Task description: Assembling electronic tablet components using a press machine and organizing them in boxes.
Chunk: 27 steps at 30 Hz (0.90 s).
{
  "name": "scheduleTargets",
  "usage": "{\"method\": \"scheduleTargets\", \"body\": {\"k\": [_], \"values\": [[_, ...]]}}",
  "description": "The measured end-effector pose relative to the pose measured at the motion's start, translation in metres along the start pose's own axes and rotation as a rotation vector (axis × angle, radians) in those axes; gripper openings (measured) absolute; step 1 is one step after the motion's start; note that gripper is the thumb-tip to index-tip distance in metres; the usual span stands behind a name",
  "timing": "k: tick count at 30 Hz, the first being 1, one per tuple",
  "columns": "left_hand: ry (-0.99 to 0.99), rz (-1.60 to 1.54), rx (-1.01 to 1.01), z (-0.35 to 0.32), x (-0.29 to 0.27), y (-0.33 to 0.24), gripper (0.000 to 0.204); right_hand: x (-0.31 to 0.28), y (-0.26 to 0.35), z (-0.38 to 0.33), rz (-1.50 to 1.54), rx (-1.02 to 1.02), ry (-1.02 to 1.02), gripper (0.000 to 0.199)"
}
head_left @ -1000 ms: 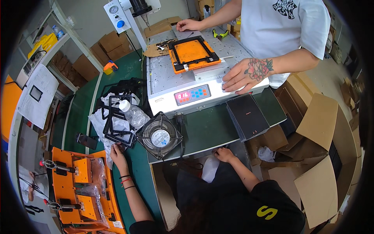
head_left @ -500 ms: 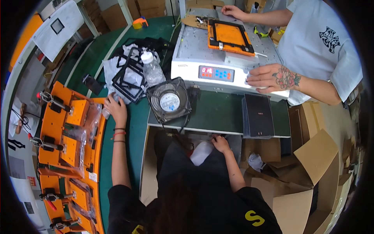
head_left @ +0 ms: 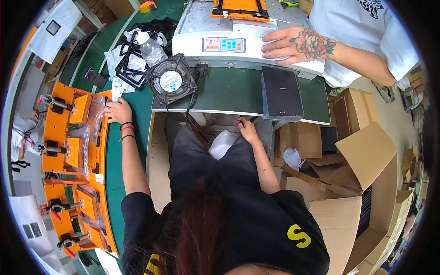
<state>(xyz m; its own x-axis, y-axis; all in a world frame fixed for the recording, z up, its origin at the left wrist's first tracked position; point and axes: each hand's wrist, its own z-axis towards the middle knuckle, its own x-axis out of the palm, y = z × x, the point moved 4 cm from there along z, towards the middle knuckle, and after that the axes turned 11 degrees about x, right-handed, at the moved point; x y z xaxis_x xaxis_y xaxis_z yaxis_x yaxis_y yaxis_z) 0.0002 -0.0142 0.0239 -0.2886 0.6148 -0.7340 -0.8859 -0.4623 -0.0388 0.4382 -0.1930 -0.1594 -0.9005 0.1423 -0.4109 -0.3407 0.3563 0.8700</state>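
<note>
My left hand (head_left: 119, 111) rests at the inner edge of an orange clamp fixture (head_left: 101, 156), its fingers apart and reaching over the edge. Crumpled white wipes (head_left: 120, 87) lie just beyond its fingertips; whether they touch is unclear. Clear plastic film (head_left: 95, 114) covers part of the fixture. My right hand (head_left: 247, 130) lies low over my right thigh, with loosely bent fingers and nothing visible in them. Beside it in my lap is a white translucent bundle (head_left: 223, 144). A square black fan (head_left: 170, 81) stands on the green bench ahead.
A white machine (head_left: 192, 48) with a button panel stands ahead, another person's tattooed hand (head_left: 302, 44) on its front edge. Black panels (head_left: 282, 94) are stacked before it. Black frames (head_left: 133, 64) and a plastic bottle (head_left: 151, 48) sit left. Open cardboard boxes (head_left: 339, 220) stand right.
The whole view has shifted, so the bench and machine sit higher in the picture. My left hand has drawn nearer along the fixture edge, its fingers turned more leftward. My right hand stays by my lap.
</note>
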Motion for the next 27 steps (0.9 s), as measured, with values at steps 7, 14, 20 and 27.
{"method": "scheduleTargets", "body": {"k": [7,14,20,27], "values": [[0.066,-0.328,-0.065,0.0,0.018,0.023,0.05,-0.016,-0.001,-0.015,0.115,-0.03,-0.014,0.023],[0.07,-0.548,-0.106,-0.006,0.013,0.033,0.056,-0.011,-0.004,-0.016,0.195,-0.048,-0.003,0.022],[0.076,-0.803,0.022,-0.008,-0.019,0.016,0.032,-0.012,-0.009,-0.016,0.173,0.021,0.006,0.021],[0.152,-0.979,0.046,-0.006,0.003,-0.052,0.034,-0.048,-0.007,-0.035,0.059,0.09,-0.12,0.021]]}}
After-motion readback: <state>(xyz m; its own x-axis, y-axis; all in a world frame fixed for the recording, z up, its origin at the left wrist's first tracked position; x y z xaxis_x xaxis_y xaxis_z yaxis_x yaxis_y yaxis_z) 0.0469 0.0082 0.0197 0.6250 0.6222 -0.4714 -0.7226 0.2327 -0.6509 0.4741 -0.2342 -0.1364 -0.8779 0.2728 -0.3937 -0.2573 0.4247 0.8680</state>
